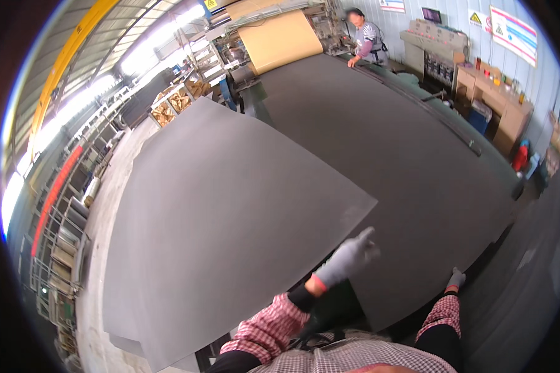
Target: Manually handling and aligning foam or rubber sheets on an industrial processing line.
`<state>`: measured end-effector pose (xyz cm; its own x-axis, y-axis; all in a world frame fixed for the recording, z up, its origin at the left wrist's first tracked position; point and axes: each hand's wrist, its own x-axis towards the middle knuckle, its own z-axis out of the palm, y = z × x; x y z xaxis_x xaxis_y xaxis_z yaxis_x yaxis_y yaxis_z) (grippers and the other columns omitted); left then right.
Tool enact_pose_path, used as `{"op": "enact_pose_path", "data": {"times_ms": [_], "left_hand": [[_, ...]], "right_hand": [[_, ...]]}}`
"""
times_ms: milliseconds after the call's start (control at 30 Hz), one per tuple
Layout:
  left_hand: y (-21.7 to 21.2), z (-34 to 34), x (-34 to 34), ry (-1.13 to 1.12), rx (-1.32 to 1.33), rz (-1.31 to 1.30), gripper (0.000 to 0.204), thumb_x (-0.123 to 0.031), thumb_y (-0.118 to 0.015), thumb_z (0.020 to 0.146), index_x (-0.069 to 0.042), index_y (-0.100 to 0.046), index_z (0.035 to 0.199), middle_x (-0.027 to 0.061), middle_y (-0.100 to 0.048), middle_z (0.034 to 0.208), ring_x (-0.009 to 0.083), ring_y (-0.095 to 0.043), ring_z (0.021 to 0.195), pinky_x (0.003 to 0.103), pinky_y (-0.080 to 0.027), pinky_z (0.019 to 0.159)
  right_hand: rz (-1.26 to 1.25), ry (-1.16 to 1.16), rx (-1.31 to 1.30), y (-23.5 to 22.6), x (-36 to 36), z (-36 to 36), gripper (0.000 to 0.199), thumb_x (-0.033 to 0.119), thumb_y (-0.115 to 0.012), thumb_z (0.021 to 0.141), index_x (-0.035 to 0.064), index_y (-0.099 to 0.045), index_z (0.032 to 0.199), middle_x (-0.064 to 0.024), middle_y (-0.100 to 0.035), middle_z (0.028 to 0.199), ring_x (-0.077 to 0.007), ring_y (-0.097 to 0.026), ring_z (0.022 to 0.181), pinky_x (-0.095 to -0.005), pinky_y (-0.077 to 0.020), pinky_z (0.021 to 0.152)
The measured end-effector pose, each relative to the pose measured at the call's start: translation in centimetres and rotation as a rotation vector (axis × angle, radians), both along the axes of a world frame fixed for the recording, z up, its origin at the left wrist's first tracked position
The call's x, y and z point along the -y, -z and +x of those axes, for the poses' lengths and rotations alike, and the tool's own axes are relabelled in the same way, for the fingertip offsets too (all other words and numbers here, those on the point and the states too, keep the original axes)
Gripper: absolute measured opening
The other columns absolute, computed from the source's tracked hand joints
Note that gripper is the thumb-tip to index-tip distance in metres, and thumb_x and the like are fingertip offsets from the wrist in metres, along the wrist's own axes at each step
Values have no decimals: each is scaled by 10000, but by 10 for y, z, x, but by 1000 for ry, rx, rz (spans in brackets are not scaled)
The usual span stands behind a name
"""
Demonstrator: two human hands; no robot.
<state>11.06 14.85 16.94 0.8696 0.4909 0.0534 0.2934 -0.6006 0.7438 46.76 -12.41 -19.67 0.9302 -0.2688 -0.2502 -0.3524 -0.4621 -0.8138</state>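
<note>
A large dark grey sheet (392, 155) lies flat on the table, reaching from the machine to my body. My right hand (457, 278), in a grey glove, grips its near edge at the right; the fingertips are partly hidden. My left hand (348, 256), also gloved, is over the gap and edge between this sheet and a lighter grey stack of sheets (224, 186) at the left. Its fingers are apart and slightly blurred, with nothing in them. Close by is the stack's pointed right corner.
A co-worker (368, 40) stands at the far right edge of the sheet. Behind is a machine with a tan roll (280, 40). A long dark bar (417, 102) runs along the table's right side. A wooden desk (494, 102) and control cabinet (435, 46) line the wall.
</note>
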Motion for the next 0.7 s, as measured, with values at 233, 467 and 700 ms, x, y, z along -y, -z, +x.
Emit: {"op": "enact_pose_path", "data": {"times_ms": [233,467,700], "left_hand": [[-28,-321,-41,-1157,-300,694,450,-274,-640,783,-8,-549,1133,196,-573,1081,334,-551,1003,410,-448,853],[64,-648,95,-1980,-716,489,811,-601,-514,802,132,-484,1147,291,-573,1054,362,-557,991,426,-432,880],[20,-682,91,-1902,96,-318,380,-255,-581,882,113,-546,971,136,-643,845,196,-606,706,310,-502,627]], "right_hand": [[-65,-7,106,-67,17,34,427,180,-662,748,-73,-549,1074,-234,-594,1089,-362,-585,978,-412,-466,831],[-235,-1005,7,-140,-100,-117,310,288,-652,722,27,-632,887,-172,-633,953,-264,-612,911,-388,-508,726],[1218,-812,-1150,-210,-244,-415,489,362,-612,844,114,-448,1233,-80,-521,1215,-265,-511,1104,-435,-452,908]]}}
